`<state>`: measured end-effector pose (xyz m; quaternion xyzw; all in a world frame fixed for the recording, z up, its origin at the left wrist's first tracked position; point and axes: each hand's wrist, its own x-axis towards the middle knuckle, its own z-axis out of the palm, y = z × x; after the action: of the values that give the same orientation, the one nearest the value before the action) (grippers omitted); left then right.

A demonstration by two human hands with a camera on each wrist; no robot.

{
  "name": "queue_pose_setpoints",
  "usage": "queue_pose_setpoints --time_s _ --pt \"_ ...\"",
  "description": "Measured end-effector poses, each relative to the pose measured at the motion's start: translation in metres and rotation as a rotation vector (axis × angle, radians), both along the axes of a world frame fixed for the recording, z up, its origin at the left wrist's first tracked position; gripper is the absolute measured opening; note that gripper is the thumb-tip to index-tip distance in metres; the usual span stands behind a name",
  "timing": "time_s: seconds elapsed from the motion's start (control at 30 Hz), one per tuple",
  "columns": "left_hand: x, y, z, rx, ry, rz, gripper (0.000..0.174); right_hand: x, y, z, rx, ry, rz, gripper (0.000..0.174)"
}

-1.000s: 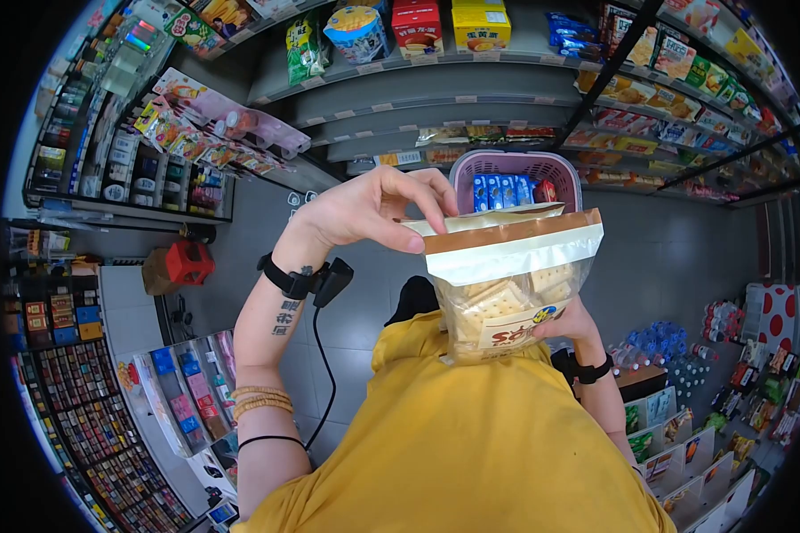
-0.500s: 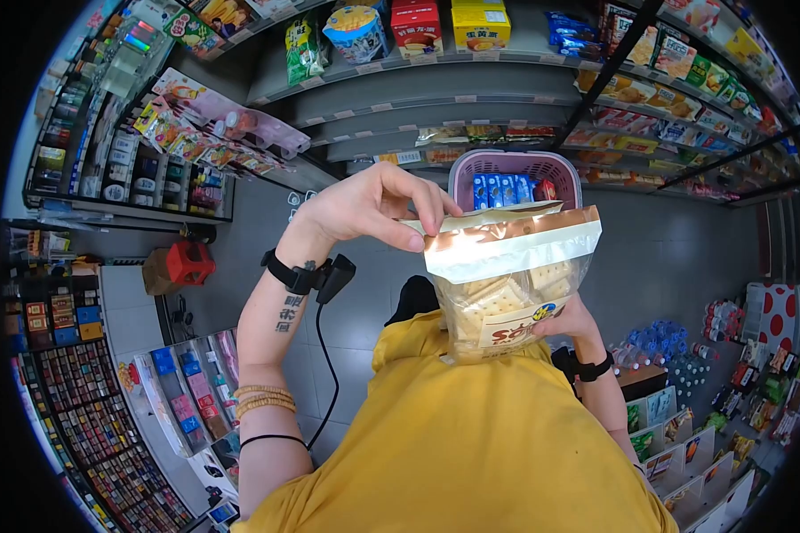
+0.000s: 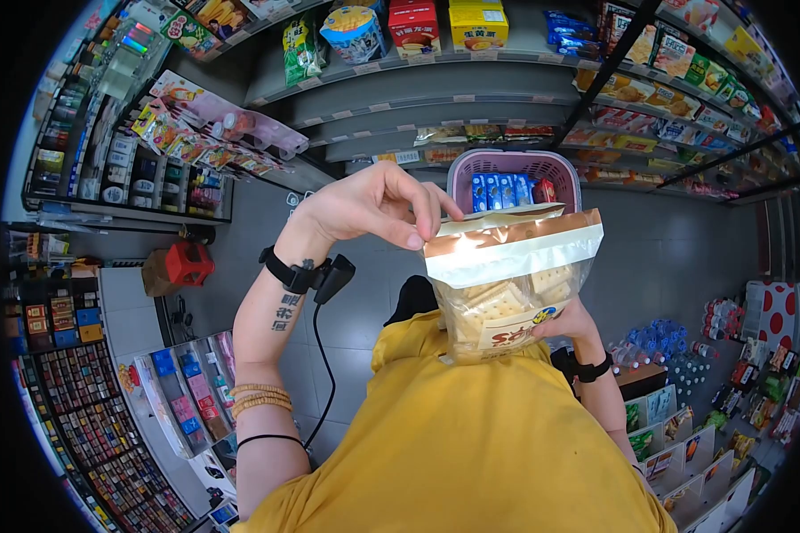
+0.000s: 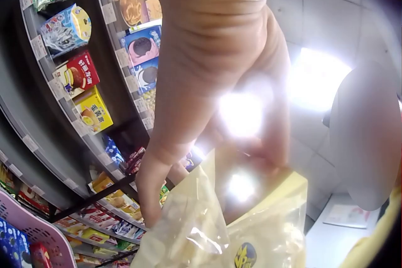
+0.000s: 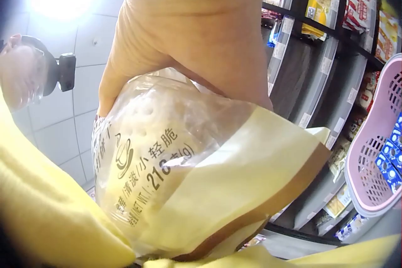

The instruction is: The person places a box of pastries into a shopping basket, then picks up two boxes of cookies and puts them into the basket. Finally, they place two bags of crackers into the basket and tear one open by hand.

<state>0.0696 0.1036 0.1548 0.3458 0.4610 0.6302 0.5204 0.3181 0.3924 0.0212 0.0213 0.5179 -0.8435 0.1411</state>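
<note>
A clear bag of square crackers [image 3: 498, 302] with a brown and white top band is held upright in front of the yellow shirt [image 3: 498, 426]. At its top left corner, my left hand [image 3: 378, 204] pinches the bag's edge between thumb and fingers. My right hand [image 3: 567, 322] grips the lower right side, its fingers partly hidden behind the bag. Two layers of the top stand apart, seen also on the cracker bag [image 4: 251, 243] in the left wrist view. Black print shows on the bag's side [image 5: 157, 161] in the right wrist view.
A pink basket [image 3: 564, 169] holding blue packs [image 3: 500, 191] and a red item stands just beyond the bag. Snack shelves [image 3: 436, 84] curve across the front. A red stool [image 3: 189, 263] is on the left, and bottled drinks [image 3: 662, 346] stand at right.
My left thumb and fingertips have shifted slightly at the bag's top corner. The bag tilts a little, moving the shine on its band; my right hand keeps its grip.
</note>
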Motion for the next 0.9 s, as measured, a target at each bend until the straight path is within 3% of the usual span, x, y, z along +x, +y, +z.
queue_pose_setpoints --time_s 0.2,0.5,0.9 --pt "0.001 -0.004 -0.003 -0.015 0.003 0.021 0.011 0.0 -0.001 0.0 -0.011 -0.013 -0.004 0.101" --pt "0.015 -0.002 -0.006 0.083 -0.05 0.178 0.031 0.006 0.0 -0.01 -0.026 -0.027 -0.022 0.105" --pt "0.02 -0.01 -0.04 0.248 -0.156 0.309 0.03 0.012 0.002 -0.026 -0.055 -0.015 -0.07 0.105"
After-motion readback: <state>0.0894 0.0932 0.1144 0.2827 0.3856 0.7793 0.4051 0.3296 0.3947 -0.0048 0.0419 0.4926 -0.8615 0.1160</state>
